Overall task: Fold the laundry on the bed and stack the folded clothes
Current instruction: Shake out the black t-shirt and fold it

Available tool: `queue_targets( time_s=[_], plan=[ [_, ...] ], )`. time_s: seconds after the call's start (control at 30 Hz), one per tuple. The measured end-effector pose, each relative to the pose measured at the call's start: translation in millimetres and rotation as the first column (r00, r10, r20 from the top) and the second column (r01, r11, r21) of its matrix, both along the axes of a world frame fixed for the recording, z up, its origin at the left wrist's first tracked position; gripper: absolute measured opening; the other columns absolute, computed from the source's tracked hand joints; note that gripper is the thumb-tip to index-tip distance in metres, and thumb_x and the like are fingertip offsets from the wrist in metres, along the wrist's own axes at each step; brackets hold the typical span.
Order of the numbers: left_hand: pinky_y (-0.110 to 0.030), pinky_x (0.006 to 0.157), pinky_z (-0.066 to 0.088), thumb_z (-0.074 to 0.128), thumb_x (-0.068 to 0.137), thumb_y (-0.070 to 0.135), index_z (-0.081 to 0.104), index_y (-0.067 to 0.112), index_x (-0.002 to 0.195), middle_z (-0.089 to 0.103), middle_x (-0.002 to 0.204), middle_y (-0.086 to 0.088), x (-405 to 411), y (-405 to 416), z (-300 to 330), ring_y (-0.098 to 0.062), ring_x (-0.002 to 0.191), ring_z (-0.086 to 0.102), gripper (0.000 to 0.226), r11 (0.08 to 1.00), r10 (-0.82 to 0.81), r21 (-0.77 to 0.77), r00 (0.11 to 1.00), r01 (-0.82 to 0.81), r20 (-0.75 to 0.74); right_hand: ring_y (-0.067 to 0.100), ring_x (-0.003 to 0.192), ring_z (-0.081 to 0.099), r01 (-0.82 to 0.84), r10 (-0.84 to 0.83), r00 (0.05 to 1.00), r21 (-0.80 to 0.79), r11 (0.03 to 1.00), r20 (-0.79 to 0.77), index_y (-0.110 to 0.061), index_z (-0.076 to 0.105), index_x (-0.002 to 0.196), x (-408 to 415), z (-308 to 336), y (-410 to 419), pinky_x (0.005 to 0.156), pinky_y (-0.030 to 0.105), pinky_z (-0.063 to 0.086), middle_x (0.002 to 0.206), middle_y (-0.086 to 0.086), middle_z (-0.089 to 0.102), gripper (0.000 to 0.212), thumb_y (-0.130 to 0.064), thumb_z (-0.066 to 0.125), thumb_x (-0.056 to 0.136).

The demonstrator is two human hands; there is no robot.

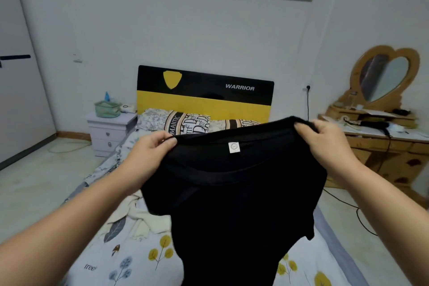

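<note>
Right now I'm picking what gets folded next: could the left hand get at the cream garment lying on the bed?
Probably not yet. The left hand grips the black shirt held up by both hands; the cream garment lies uncovered just below it on the bed, reachable once the shirt is released.

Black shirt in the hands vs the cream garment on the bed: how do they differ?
The black T-shirt is held up in the air, gripped at its shoulders by the left hand and right hand; the cream garment lies on the floral bedsheet, untouched. The T-shirt hangs spread out with its white neck label showing; the cream garment is crumpled. Both are unfolded.
</note>
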State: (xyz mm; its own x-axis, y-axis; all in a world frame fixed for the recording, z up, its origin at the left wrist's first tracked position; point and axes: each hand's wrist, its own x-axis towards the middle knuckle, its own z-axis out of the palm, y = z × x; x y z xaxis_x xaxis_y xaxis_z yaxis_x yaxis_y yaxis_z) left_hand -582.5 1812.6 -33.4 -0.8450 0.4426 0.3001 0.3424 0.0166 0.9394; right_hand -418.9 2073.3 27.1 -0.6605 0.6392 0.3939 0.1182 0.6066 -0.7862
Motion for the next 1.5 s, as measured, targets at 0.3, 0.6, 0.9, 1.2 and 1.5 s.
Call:
queue_targets(
  time_s=[0.3,0.6,0.9,1.2,1.5],
  plan=[
    [-0.021,0.063,0.043,0.080,0.070,0.011,0.059,0.031,0.071,0.061,0.073,0.006,-9.4,-14.0,11.7,-0.007,0.066,0.054,0.029,0.820,-0.340,-0.504,0.939,0.271,-0.049,0.024,0.063,0.056,-0.045,0.095,0.987,-0.335,0.941,0.132,0.012,0.063,0.085,42.6,-41.7,27.2,0.051,0.025,0.038,0.069,0.014,0.060,0.048,-0.036,0.067,0.083],
    [-0.015,0.043,0.032,0.060,0.089,0.014,0.044,0.014,0.070,0.048,0.058,0.003,5.6,-7.4,-8.5,-0.010,0.052,0.038,0.024,0.961,-0.049,-0.277,0.988,0.007,-0.147,0.022,0.072,0.058,-0.270,0.318,0.925,-0.226,0.936,0.209,0.005,0.064,0.085,73.5,-48.0,45.3,0.069,0.033,0.039,0.071,0.015,0.062,0.036,-0.030,0.058,0.088],
    [-0.010,0.049,0.042,0.071,0.080,0.013,0.064,0.027,0.061,0.060,0.055,0.009,25.8,-55.4,3.4,0.002,0.051,0.052,0.026,0.830,-0.204,-0.544,0.975,0.121,-0.094,0.007,0.044,0.037,-0.259,0.242,0.963,0.160,0.952,0.120,-0.015,0.041,0.056,102.5,-58.8,41.6,0.043,0.021,0.024,0.047,-0.005,0.038,0.044,-0.050,0.054,0.079],
    [-0.003,0.042,0.037,0.058,0.077,0.054,0.070,0.027,0.069,0.062,0.053,0.017,31.9,-45.3,2.4,0.007,0.043,0.051,0.030,0.972,-0.016,-0.233,0.986,-0.023,-0.167,0.002,0.044,0.041,-0.331,0.336,0.941,-0.105,0.938,0.041,-0.017,0.057,0.063,90.9,-61.0,51.7,0.039,0.011,0.028,0.050,-0.009,0.049,0.054,-0.071,0.059,0.070],
    [-0.033,0.066,0.036,0.056,0.092,0.011,0.054,0.009,0.069,0.057,0.071,-0.010,-27.7,11.9,-193.8,-0.024,0.073,0.053,0.023,0.648,-0.008,-0.761,0.999,-0.032,-0.049,0.014,0.061,0.042,-0.121,0.237,0.853,-0.264,0.957,0.466,-0.012,0.046,0.070,3.4,-266.8,58.0,0.056,0.028,0.028,0.066,0.000,0.048,0.025,-0.015,0.051,0.094]
  ],
)
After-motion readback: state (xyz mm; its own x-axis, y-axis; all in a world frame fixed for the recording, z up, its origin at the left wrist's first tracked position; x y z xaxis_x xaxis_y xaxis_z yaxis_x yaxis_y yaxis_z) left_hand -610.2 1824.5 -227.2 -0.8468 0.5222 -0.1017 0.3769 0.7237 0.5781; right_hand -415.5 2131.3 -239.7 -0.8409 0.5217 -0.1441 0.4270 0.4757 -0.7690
